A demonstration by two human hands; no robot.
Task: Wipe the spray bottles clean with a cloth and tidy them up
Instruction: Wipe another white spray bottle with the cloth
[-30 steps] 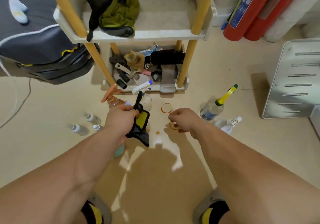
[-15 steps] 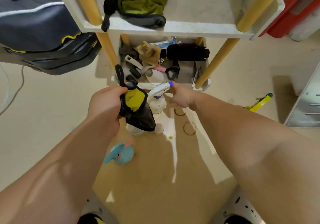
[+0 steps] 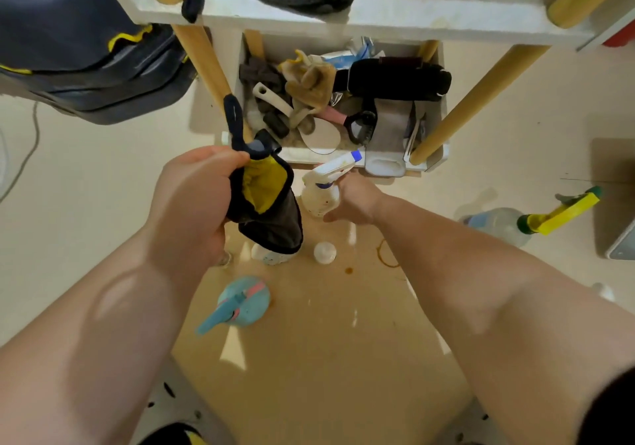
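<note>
My left hand (image 3: 192,200) grips a black and yellow cloth (image 3: 264,200) that hangs down in front of the shelf. My right hand (image 3: 354,200) holds a white spray bottle (image 3: 321,192) with a blue-tipped nozzle, lifted just off the floor beside the cloth. A teal spray bottle (image 3: 240,303) with a pink band stands on the floor below my left hand. A clear bottle with a yellow and green trigger (image 3: 505,224) lies on its side at the right. Two small white bottles (image 3: 324,252) stand under the cloth, one partly hidden.
A white shelf unit with yellow legs (image 3: 477,100) stands ahead; its bottom tray (image 3: 433,159) holds brushes, rags and a black roll. A dark bag (image 3: 86,59) sits at the left, a grey metal panel (image 3: 622,248) at the right. Brown ring stains (image 3: 386,255) mark the floor.
I have leaned in closer to the shelf. My right hand has gone from the floor to the white spray bottle and taken hold of it; the left hand has raised the cloth.
</note>
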